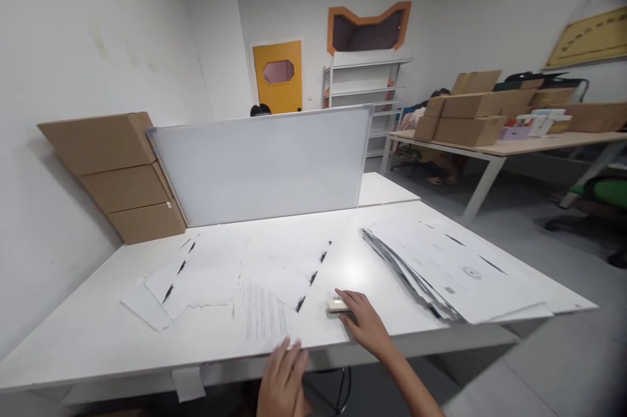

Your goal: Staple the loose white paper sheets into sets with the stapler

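My right hand rests on the white table near its front edge, fingers laid over a small white stapler. My left hand sits at the table's front edge, fingertips on the lower edge of a printed sheet. A spread of loose white papers lies to the left of the hands. A fanned stack of papers lies to the right.
A whiteboard stands upright across the back of the table. Cardboard boxes lean against the left wall. Another table with boxes stands at the right, a person seated behind it. A head shows behind the whiteboard.
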Demonstrator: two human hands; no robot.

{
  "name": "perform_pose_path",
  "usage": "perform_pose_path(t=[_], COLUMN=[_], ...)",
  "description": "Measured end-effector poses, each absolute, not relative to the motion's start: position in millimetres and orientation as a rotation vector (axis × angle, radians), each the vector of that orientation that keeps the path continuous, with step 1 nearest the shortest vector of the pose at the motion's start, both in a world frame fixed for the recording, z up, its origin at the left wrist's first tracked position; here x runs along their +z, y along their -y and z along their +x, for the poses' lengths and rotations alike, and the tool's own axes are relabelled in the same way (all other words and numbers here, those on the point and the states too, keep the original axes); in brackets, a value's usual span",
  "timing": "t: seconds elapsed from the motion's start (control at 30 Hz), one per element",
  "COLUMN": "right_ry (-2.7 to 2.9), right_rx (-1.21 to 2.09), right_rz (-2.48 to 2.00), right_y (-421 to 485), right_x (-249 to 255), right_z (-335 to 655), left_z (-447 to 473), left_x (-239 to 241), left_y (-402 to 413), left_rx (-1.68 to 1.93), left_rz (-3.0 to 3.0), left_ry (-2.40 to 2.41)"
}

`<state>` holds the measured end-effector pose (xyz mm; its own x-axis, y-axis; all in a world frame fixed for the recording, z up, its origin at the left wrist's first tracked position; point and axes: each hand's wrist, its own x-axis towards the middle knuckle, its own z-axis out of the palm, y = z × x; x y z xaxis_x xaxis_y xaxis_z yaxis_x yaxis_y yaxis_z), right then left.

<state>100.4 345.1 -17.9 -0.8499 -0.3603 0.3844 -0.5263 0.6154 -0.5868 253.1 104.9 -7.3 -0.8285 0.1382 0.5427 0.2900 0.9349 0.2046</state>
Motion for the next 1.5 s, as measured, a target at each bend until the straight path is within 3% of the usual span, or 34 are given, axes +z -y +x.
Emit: perform_pose_path(t=[0.13,0.27,0.47,0.9,1.2,1.5], right_ry=[2.569,2.472,2.33,2.304,2.348,2.345], right_rx=[1.076,1.129,1.174,1.1,0.829,0.875], right_rz=[0.686,0.624,0.687,0.667,0.763,0.731], right_y=[-340.6,-339.7,-339.3,-340.6,-337.3,-331.4], right_x=[-12.8,-17.9,-29.4,-22.3,-15.6,-9.6], right_z=[100.9,98.3,95.5,102.7,107.7,110.0], left_z=[143.2,98.0,107.9,113.7,107.4,114.5], left_x=[33.6,43.9,32.6,-3.0,-4.6,1.1], left_y=[-107.4,-104.4,-117.8,-128.2,-125.8,-127.3], left_rx=[-0.179,-0.064,0.11,0.128,-0.068,-0.269], left_rz=[-0.167,-0.259,-0.424,-0.67,-0.983,-1.081], left_ry=[2.912,2.997,2.889,2.637,2.391,2.29])
